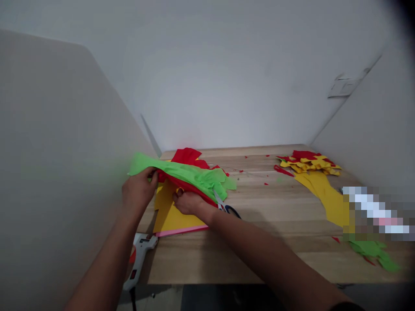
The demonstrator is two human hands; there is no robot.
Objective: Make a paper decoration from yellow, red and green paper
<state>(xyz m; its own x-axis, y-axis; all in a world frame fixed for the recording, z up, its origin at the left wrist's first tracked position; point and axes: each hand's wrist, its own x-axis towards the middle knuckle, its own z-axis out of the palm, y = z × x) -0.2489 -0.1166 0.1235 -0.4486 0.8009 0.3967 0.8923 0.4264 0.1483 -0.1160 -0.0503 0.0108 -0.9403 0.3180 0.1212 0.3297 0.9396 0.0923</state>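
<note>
My left hand (139, 190) pinches the edge of a crumpled light green sheet (194, 175), thin like crepe paper or cloth, and lifts its left part. A red sheet (186, 183) shows along the underside of the green one. My right hand (188, 202) is closed below it, fingers curled over a yellow sheet (171, 218), with a bit of yellow at the fingertips. A pink edge (181, 231) shows beneath the yellow sheet. Scissors (231, 210) with dark handles lie just right of my right wrist, partly hidden by my forearm; their blades rest against the green sheet.
A white glue gun (139, 259) is at the table's left front corner. Yellow and red cut pieces (311, 162) are piled at right, above a long yellow strip (320, 190). Green scraps (372, 250) lie front right. Panels and a wall enclose the wooden table (259, 259).
</note>
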